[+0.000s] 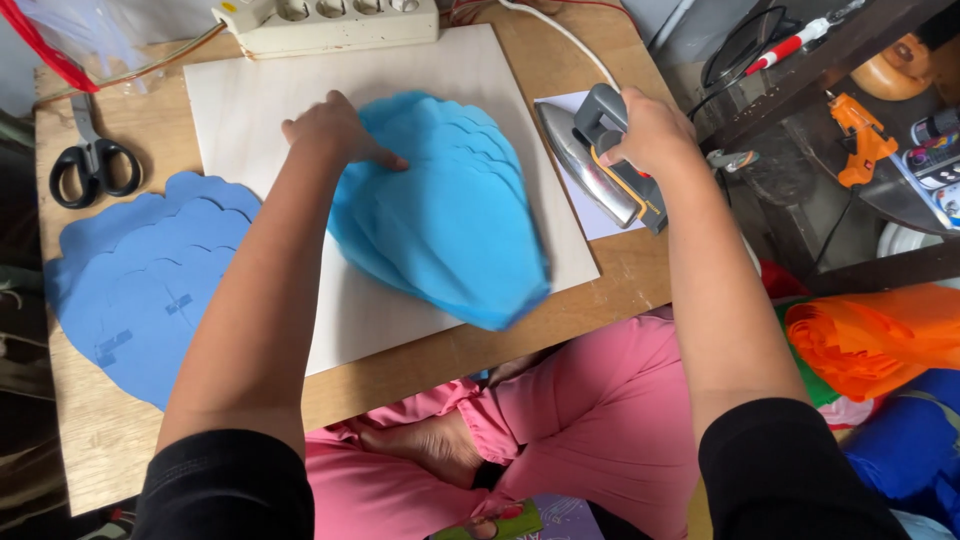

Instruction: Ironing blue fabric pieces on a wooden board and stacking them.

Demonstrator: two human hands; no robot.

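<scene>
Left hand (335, 130) is pressing down, fingers together and flat, on the far-left edge of the light blue petal stack (440, 215). You are not gripping the stack; you are only pinning it against the pale wooden board (260, 100). The stack is lying on the middle of the board, with its scalloped wide end far and its narrow tip pointing near and slightly right, so its long axis is running from far-left to near-right.

Right hand (655, 130) is closing firmly around the handle of the electric iron (600, 165). You are holding the iron tilted on its side over a white sheet (590, 220) at the right edge of the board, with the shiny soleplate facing left toward the stack.

The relation to watch is this: the stack is lying directly left of the iron, just beside it, and the soleplate is turning toward the stack's right edge. Your right hand is the nearer hand to that edge; your left is holding the opposite side.

A second group of darker blue petal pieces (140, 280) is lying on the table to the left, well apart from both hands. Black-handled scissors (92, 160) are resting far-left, and a white power strip (325, 20) is sitting along the far edge.
</scene>
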